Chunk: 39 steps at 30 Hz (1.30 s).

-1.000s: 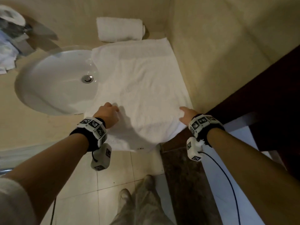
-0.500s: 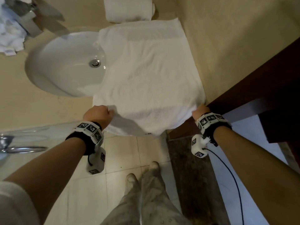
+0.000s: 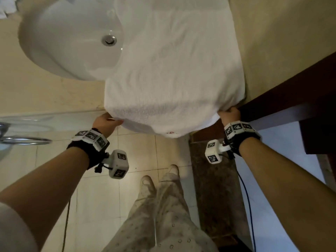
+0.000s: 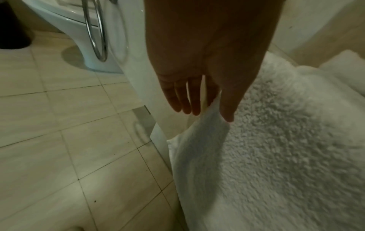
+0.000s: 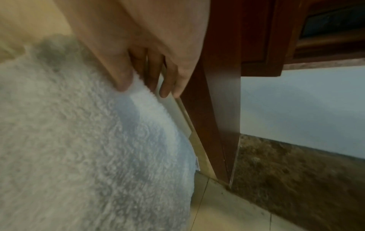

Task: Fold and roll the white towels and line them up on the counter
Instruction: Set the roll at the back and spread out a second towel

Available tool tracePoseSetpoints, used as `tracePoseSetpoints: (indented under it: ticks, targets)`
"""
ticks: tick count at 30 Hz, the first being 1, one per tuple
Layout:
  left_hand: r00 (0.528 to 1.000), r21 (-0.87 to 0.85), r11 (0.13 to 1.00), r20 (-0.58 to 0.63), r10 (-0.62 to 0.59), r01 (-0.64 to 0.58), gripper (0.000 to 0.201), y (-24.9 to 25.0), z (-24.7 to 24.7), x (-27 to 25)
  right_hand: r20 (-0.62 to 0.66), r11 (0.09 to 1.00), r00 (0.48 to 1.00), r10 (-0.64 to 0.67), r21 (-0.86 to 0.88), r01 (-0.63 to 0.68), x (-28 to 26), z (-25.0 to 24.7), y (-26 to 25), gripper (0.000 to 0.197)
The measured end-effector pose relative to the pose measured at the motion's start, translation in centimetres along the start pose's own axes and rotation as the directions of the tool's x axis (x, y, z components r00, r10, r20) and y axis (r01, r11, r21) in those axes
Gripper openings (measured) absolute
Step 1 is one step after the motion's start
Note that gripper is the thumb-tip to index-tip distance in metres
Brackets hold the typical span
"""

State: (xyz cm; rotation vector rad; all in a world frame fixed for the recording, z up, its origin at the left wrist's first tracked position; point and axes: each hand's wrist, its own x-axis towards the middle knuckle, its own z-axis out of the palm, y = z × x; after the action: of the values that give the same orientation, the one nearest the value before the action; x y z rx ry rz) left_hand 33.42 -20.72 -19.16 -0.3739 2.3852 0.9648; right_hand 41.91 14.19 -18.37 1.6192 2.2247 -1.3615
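Observation:
A white towel (image 3: pixel 174 66) lies spread flat on the beige counter (image 3: pixel 45 91), its left part over the sink's rim and its near edge hanging over the counter's front. My left hand (image 3: pixel 107 121) pinches the hanging edge at the left corner. The left wrist view shows the thumb on top and the fingers (image 4: pixel 183 101) under the towel (image 4: pixel 276 140). My right hand (image 3: pixel 228 114) pinches the right corner. There the thumb (image 5: pixel 122 81) presses the pile of the towel (image 5: pixel 79 140) and the fingers sit behind the edge.
A white sink (image 3: pixel 72 42) is set in the counter to the left. A wall and a dark wooden door frame (image 5: pixel 217 101) close the right side. A toilet (image 4: pixel 65 23) and a chrome rail (image 4: pixel 96 31) stand at the left. My legs (image 3: pixel 160 215) are on the tiled floor below.
Both hands slid back from the towel's top to the counter's front and took hold of the hanging edge at its corners. The view tipped down, and the rolled towel at the back left the frame.

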Motion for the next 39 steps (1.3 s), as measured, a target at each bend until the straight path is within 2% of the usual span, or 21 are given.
tracePoseSetpoints:
  ticks: [3,7,9,11,13,15,18,22,25,27,29,32,34,37,39]
  targets:
    - [1.000,0.179,0.984,0.017,-0.018,0.015,0.035,0.5,-0.3,-0.3,0.032,0.999,0.999,0.016,0.029,-0.017,-0.4,0.0,-0.7,0.033]
    - [0.986,0.405,0.914,0.150,-0.079,0.012,0.049,0.8,-1.4,-0.2,-0.043,0.995,0.999,0.027,0.096,-0.023,-1.1,-0.5,-1.2,0.019]
    - [0.979,0.445,0.896,0.186,-0.087,-0.005,0.050,0.9,-2.1,0.0,-0.055,0.992,0.998,0.010,0.125,-0.003,-1.6,-0.9,-1.5,0.009]
    - [0.974,0.388,0.921,0.210,-0.084,-0.005,0.043,0.9,-2.6,0.0,-0.039,0.980,0.999,0.007,0.199,0.001,-1.9,-1.4,-1.9,0.005]
    - [0.967,0.285,0.958,0.239,-0.089,0.018,0.033,1.2,-3.0,-0.2,-0.028,0.968,1.000,0.000,0.252,0.007,-2.3,-1.8,-2.5,0.018]
    - [0.962,0.211,0.977,0.255,-0.092,0.037,0.031,1.5,-3.5,-0.6,-0.046,0.956,0.999,-0.023,0.293,0.035,-2.7,-2.2,-2.8,0.022]
    - [0.956,0.118,0.990,0.275,-0.102,0.072,0.033,1.5,-3.9,-0.8,-0.055,0.940,0.995,-0.081,0.328,0.095,-3.4,-2.3,-3.1,0.008]
    - [0.947,0.022,0.986,0.277,-0.163,0.164,0.028,1.9,-3.2,-1.4,0.095,0.988,0.987,-0.126,0.102,0.116,-4.1,-2.0,-2.4,0.041]
    - [0.947,-0.035,0.977,0.256,-0.193,0.209,0.023,2.1,-2.7,-1.9,0.195,0.988,0.976,-0.102,-0.098,0.123,-4.3,-2.1,-1.3,0.061]
    - [0.933,-0.014,0.974,0.290,-0.212,0.226,0.022,2.0,-2.3,-2.0,0.189,0.973,0.981,-0.047,-0.212,0.087,-4.3,-2.6,-0.6,0.058]
    - [0.930,-0.002,0.978,0.309,-0.199,0.209,0.032,2.1,-1.8,-2.1,0.131,0.960,0.991,0.000,-0.277,0.037,-3.9,-3.3,0.0,0.050]
    - [0.954,-0.056,0.980,0.244,-0.172,0.191,0.037,2.7,-1.4,-2.3,0.070,0.967,0.996,0.050,-0.253,-0.031,-4.1,-3.5,0.3,0.061]
    - [0.958,-0.042,0.983,0.235,-0.165,0.179,0.037,2.5,-1.4,-2.2,0.038,0.975,0.999,0.038,-0.219,-0.029,-4.1,-3.1,0.6,0.068]
    - [0.922,-0.127,0.959,0.331,-0.200,0.254,0.038,1.9,-1.7,-2.5,0.028,0.982,0.999,-0.022,-0.185,0.027,-3.8,-2.4,1.5,0.077]
    - [0.890,-0.105,0.963,0.417,-0.185,0.250,0.041,1.8,-2.0,-2.7,0.035,0.988,0.998,-0.044,-0.148,0.049,-4.0,-1.9,2.4,0.078]
